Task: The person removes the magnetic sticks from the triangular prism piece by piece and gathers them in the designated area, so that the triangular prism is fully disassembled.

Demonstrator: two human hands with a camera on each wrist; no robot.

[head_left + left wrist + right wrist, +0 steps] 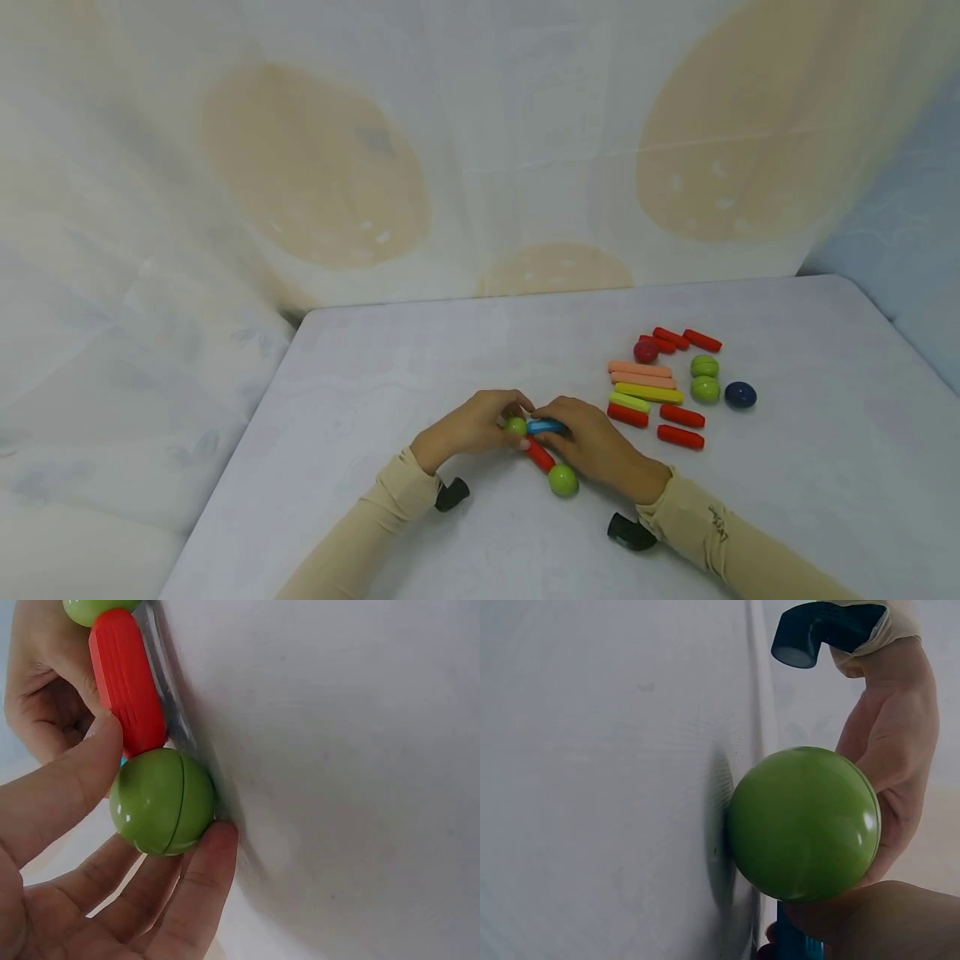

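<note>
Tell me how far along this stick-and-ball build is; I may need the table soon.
Early. Done: a red stick joins two green balls. In hand: the left hand holds the far ball while the right hand sets a blue piece against it. Left: the loose pile of sticks and balls lies untouched on the table.

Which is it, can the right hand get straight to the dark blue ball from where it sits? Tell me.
Probably yes. The right hand is busy on the blue stick, but the dark blue ball lies apart at the pile's right edge. The loose sticks lie between; passing above them looks easy.
</note>
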